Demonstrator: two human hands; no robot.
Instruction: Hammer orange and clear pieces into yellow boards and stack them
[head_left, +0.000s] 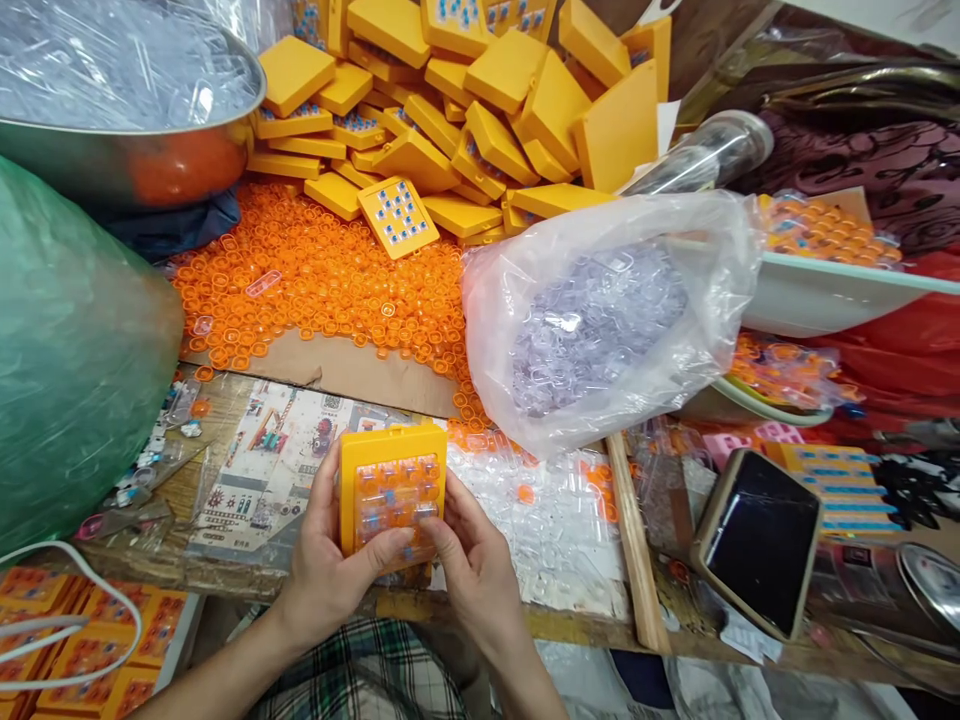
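The yellow case (pixel 394 492) is pinched at opposite sides between the left hand (pixel 330 550) and right hand (pixel 478 555).

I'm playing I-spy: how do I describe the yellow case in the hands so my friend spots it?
Find the big yellow heap up top, then go down past the orange rings. The yellow case is between the left hand and right hand. Unlike the heaped ones, it's being held, showing orange and clear pieces.

The held box (pixel 391 492) is yellow with orange bits (pixel 429 466), the rings (pixel 322 270) are orange, the big bag (pixel 75 350) is green, the cloth (pixel 360 672) has green and white checks
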